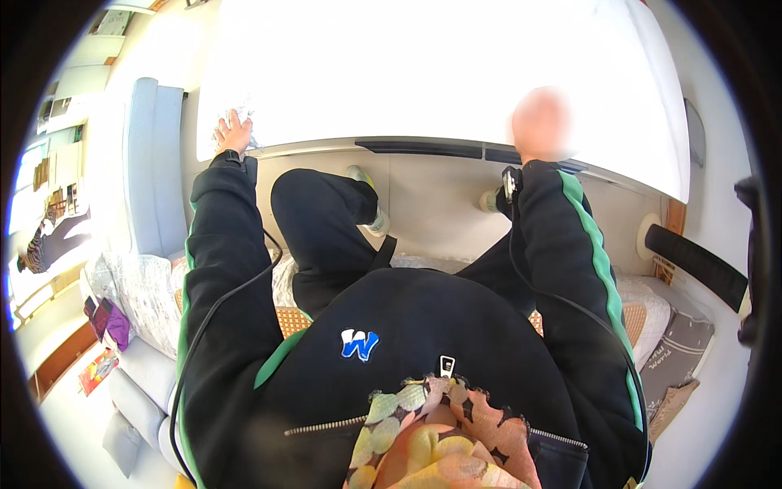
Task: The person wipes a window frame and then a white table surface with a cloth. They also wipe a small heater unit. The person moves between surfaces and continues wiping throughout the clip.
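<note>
A large white tabletop [391, 73] lies before me, so bright that its surface detail is washed out. At its left end my left hand [233, 131] rests, fingers spread, on a crumpled whitish piece [244, 113], perhaps a cloth or plastic; whether the fingers grip it cannot be told. Toward the right, my right hand [540, 125] is over the table near its front edge. It is blurred, so its fingers and anything in it cannot be made out. A black band sits on the left wrist, and a small device with a cable is by the right wrist.
Dark strips [421, 148] run along the table's front edge above my legs. A light-blue upholstered piece [146, 165] stands at the left. Behind it are a covered sofa [137, 281] and a purple bag [113, 324]. Another person [36, 247] is at the far left. A black-topped stool [696, 263] stands right.
</note>
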A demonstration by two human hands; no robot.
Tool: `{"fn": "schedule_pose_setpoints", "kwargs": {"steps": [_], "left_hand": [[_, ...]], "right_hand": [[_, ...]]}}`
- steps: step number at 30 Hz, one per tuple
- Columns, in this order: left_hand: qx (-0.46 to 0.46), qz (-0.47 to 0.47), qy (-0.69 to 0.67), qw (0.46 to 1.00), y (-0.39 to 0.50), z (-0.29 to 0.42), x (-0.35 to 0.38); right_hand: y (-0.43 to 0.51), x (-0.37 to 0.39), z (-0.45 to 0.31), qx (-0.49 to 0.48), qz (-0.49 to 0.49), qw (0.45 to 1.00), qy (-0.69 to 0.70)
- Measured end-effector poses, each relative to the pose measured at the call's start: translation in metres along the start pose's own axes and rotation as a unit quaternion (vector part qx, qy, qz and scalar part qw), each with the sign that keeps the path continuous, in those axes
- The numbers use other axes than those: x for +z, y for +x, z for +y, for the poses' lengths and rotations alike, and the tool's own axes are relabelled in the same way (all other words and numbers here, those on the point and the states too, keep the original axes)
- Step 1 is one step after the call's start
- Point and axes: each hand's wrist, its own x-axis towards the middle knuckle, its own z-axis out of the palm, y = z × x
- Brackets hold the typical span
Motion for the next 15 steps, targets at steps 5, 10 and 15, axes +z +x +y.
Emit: {"fn": "schedule_pose_setpoints", "kwargs": {"steps": [5,10,15], "left_hand": [[0.197,-0.006,0.004,0.980,-0.038,0.111,0.012],[0.386,0.092,0.103,0.912,-0.152,0.273,0.041],[0.515,0.100,0.085,0.847,-0.232,0.374,0.066]], "right_hand": [[-0.001,-0.007,-0.003,0.030,-0.012,0.999,0.014],[0.001,-0.009,0.001,0.067,-0.051,0.989,0.118],[-0.003,0.008,-0.002,0.070,0.054,0.983,0.161]]}}
